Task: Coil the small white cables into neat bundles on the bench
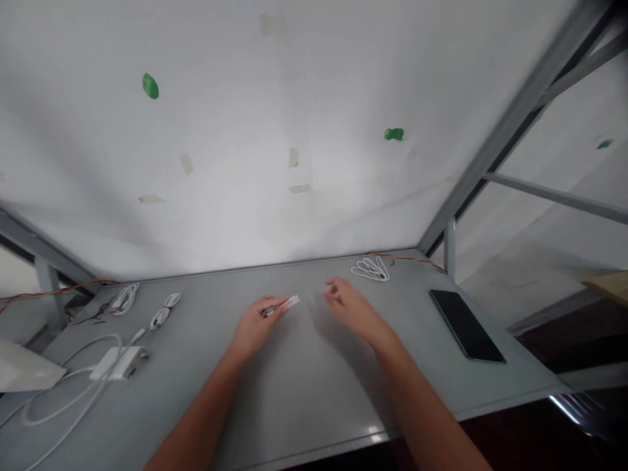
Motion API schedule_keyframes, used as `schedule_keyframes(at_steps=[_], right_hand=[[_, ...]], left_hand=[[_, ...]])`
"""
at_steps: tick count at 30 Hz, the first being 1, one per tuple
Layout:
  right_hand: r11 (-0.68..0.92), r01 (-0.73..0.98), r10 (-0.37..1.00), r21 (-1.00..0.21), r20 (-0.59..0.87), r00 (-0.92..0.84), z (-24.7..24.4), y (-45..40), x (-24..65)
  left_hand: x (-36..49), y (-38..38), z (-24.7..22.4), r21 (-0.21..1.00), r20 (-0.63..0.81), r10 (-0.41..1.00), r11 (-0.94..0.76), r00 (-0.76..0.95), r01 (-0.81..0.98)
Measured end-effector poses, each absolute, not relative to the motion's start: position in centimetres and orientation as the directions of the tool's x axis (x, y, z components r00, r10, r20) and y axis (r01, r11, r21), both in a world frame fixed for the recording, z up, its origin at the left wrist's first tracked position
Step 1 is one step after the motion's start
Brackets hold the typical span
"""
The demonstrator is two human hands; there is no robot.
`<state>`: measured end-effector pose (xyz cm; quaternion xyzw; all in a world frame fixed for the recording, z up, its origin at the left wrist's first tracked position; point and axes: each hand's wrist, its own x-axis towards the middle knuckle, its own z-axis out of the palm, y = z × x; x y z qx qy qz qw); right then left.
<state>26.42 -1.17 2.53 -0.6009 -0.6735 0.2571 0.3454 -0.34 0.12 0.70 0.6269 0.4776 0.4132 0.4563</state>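
Over the middle of the grey table, my left hand (256,324) is closed around a small white cable bundle (293,301). One end of the bundle sticks out past the thumb toward the right; a dark part shows between the fingers, and the palm hides the rest. My right hand (347,305) hovers a short way to the right, its fingers bent and slightly blurred, with a gap between fingertips and thumb. No held thing can be made out in it. Behind the right hand lies a coiled white cable (371,269).
A black-screened tablet (467,326) lies at the right. At the left are a white power adapter (119,363) with a looping cord, a tied white cable (165,311) and another cable coil (125,299). A white wall (235,222) and metal frame posts (449,245) bound the table (314,399).
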Motion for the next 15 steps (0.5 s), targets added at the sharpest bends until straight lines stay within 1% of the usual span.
schedule_keyframes(at_steps=[1,2,4,5,6,7,8,9,10,11,12,13,14,15], right_hand=[[0.206,0.564,0.977,-0.799,0.138,-0.161,2.5,-0.6,24.2],[0.232,0.531,0.963,-0.815,0.115,-0.244,2.4,-0.1,22.3],[0.249,0.433,0.9,-0.866,0.042,-0.434,1.7,0.6,19.8],[0.246,0.395,0.874,-0.885,0.027,-0.485,1.3,0.8,19.3],[0.243,0.368,0.868,-0.898,0.032,-0.495,0.7,1.1,19.2],[0.239,0.366,0.891,-0.899,0.053,-0.451,0.2,1.4,19.5],[0.234,0.398,0.932,-0.887,0.088,-0.352,-0.3,1.7,20.2],[0.213,0.456,0.968,-0.864,0.123,-0.22,-0.7,1.9,21.0],[0.167,0.53,0.986,-0.831,0.151,-0.074,-1.0,2.2,22.0],[0.101,0.61,0.982,-0.786,0.175,0.063,-1.1,2.4,23.1],[0.026,0.687,0.964,-0.726,0.201,0.175,-1.1,2.6,24.1],[-0.047,0.754,0.937,-0.655,0.233,0.261,-1.0,2.6,25.0],[-0.111,0.805,0.907,-0.583,0.272,0.322,-0.7,2.6,25.7],[-0.161,0.84,0.88,-0.518,0.31,0.359,-0.4,2.5,26.1]], left_hand=[[-0.1,-0.1,0.6,0.949,0.14,0.96,-0.2,0.243,0.243],[0.0,-0.2,0.5,0.937,0.177,0.946,-0.246,0.271,0.249],[0.0,-0.3,0.2,0.932,0.195,0.941,-0.265,0.276,0.248],[-0.2,-0.1,0.1,0.93,0.192,0.946,-0.26,0.26,0.26],[-0.6,0.1,0.0,0.92,0.192,0.951,-0.261,0.243,0.293],[-1.2,0.4,0.1,0.893,0.198,0.954,-0.27,0.224,0.359],[-2.0,0.7,0.2,0.842,0.207,0.958,-0.277,0.196,0.462],[-3.1,1.1,0.5,0.762,0.218,0.964,-0.265,0.152,0.591],[-4.4,1.4,0.8,0.655,0.227,0.97,-0.216,0.084,0.724],[-5.9,1.6,1.2,0.541,0.231,0.972,-0.098,-0.036,0.835],[-7.6,1.8,1.5,0.438,0.231,0.959,0.05,-0.166,0.898],[-9.3,2.0,1.8,0.356,0.23,0.926,0.207,-0.3,0.911],[-11.1,2.0,1.9,0.302,0.228,0.878,0.346,-0.42,0.888],[-12.7,2.1,2.0,0.278,0.216,0.831,0.45,-0.512,0.848]])
